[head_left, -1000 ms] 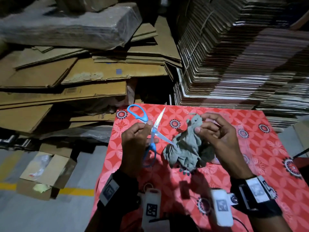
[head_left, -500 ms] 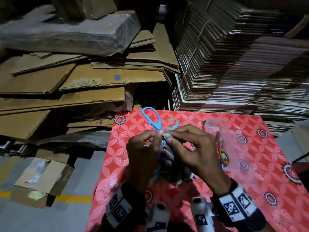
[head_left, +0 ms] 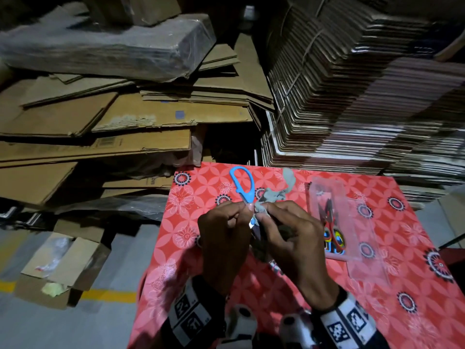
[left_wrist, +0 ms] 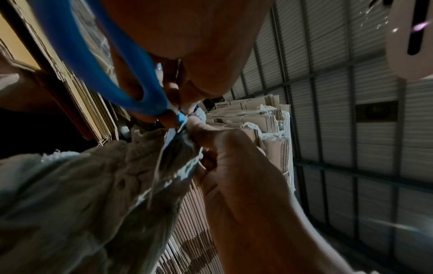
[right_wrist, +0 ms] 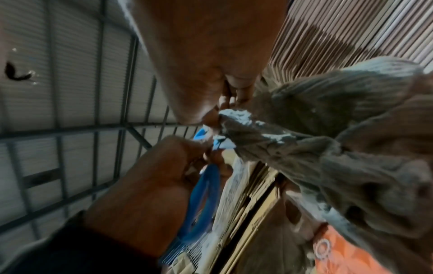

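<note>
Here, the left hand (head_left: 224, 238) grips the blue scissors (head_left: 246, 196) steady while the right hand (head_left: 294, 238) pinches the grey cloth (head_left: 275, 194) round a blade, apparently to wipe it.

The head view is taken from above, facing forward and down. The surface (head_left: 415, 238) is held in the lower right of the frame and cardboard (head_left: 352, 96) across the top. The left wrist view is aimed along the left grip (head_left: 224, 238) from below, very near. The right wrist view is aimed likewise along the right grip (head_left: 294, 238), from the opposite side. The scissors (head_left: 242, 183), the cloth (head_left: 274, 195) and both grips are shared by all three views.
</note>
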Demonstrator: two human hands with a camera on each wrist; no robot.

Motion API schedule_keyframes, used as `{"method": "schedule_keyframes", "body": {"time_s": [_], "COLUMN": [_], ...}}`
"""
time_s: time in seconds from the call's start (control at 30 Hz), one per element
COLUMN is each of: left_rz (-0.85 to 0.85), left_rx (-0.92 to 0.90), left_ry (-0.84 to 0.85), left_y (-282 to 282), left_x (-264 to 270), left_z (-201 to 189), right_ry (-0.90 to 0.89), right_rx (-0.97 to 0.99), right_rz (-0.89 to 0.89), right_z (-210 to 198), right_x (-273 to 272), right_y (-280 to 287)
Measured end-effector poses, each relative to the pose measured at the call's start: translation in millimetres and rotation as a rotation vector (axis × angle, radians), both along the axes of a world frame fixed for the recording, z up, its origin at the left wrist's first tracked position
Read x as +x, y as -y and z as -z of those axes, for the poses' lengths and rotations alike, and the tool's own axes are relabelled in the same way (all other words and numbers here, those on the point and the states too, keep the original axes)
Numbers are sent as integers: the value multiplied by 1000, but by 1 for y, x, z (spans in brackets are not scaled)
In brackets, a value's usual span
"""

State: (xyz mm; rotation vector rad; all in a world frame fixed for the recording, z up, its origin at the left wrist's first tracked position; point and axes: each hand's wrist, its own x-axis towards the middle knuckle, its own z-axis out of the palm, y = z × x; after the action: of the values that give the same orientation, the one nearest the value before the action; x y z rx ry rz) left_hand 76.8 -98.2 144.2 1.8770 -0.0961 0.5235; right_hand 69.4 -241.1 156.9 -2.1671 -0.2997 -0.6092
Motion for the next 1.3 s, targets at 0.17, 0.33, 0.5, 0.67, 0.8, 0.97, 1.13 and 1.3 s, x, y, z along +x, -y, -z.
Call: {"method": "schedule_keyframes", "body": {"time_s": [0.17, 0.33, 0.5, 0.67, 0.8, 0.97, 1.13, 1.3], "left_rz": [30, -3, 30, 5, 72, 47, 50, 60], "left_rx": [55, 27, 47, 76, 44, 61, 22, 37], "left_ry": [-33, 24, 16, 34, 32, 55, 49, 77], "left_y": [4, 6, 7, 7, 5, 10, 7, 9], "left_x": [1, 0, -1, -4, -7, -7, -10, -8], "left_z": [6, 1, 2, 2, 2, 0, -2, -3], "right_ry": [61, 23, 64, 20, 6, 52, 2, -6], "right_rx": [11, 15, 53, 43, 30, 110, 87, 151], "right_rz": [56, 37, 64, 62, -36, 135, -4, 56], "right_z": [-6, 6, -5, 3, 3, 2, 9, 0], "right_x": [13, -1, 11, -6, -7, 8, -11, 5], "right_y": [24, 5, 22, 5, 12, 18, 8, 23]}}
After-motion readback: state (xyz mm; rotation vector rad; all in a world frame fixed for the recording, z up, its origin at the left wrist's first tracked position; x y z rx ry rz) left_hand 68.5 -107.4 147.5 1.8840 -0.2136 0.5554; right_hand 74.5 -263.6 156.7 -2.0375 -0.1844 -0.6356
